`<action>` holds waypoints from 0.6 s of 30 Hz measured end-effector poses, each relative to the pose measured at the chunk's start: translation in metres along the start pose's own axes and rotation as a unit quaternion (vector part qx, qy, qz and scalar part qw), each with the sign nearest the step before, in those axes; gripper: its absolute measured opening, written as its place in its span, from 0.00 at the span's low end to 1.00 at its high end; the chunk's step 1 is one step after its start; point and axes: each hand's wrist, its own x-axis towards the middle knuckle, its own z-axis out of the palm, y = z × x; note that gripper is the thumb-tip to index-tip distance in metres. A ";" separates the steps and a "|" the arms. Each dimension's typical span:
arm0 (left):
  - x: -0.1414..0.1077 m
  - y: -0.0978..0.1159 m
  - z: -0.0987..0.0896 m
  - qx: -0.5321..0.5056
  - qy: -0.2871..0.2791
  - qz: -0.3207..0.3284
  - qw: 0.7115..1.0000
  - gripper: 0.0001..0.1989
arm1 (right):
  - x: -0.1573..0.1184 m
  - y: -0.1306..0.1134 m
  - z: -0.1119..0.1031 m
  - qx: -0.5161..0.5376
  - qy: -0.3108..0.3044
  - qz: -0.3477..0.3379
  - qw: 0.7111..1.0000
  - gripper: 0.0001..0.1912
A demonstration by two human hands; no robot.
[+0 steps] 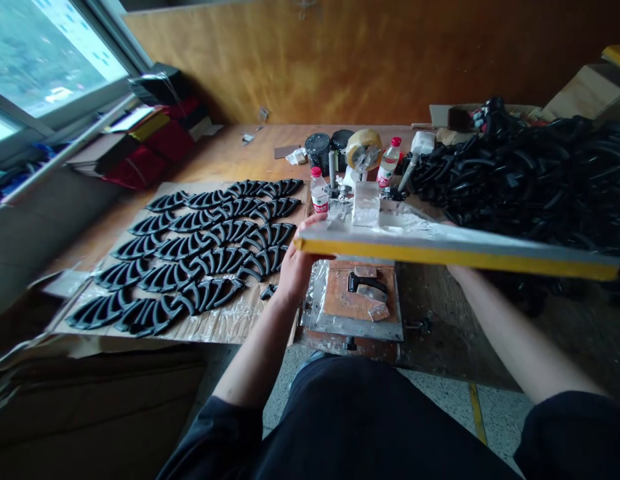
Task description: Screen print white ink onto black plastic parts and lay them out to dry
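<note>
A long screen frame (460, 257) with a yellow front edge is raised above the work fixture. My left hand (299, 260) is wrapped round its left end. My right hand is mostly hidden behind the frame; only the wrist (457, 272) shows below it. Beneath the frame, a curved black part (367, 283) lies on the wooden board of the fixture (335, 293). Rows of similar black parts (183, 247) lie on cardboard to the left.
A big pile of black parts (520, 173) fills the right side. Behind the frame stand two red-capped bottles (389, 163), dark tubs (318, 150) and a tape roll (364, 150). Folders and boxes (140, 143) sit by the window. A wooden panel (340, 60) rises at the back.
</note>
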 end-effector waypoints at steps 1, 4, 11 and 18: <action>0.008 0.002 0.004 -0.013 -0.008 0.012 1.000 0.23 | -0.017 0.003 0.014 -0.005 -0.034 -0.018 0.999 0.20; 0.011 -0.009 0.012 -0.039 0.032 0.018 0.999 0.23 | -0.069 -0.011 0.057 -0.055 -0.142 -0.124 0.981 0.14; -0.078 -0.101 0.019 -0.063 -0.066 -0.387 0.918 0.27 | -0.131 -0.083 0.078 -0.117 -0.177 -0.151 0.965 0.06; -0.084 -0.117 -0.048 -0.038 0.147 -0.322 0.934 0.19 | -0.067 -0.047 0.044 -0.068 -0.143 -0.196 0.968 0.07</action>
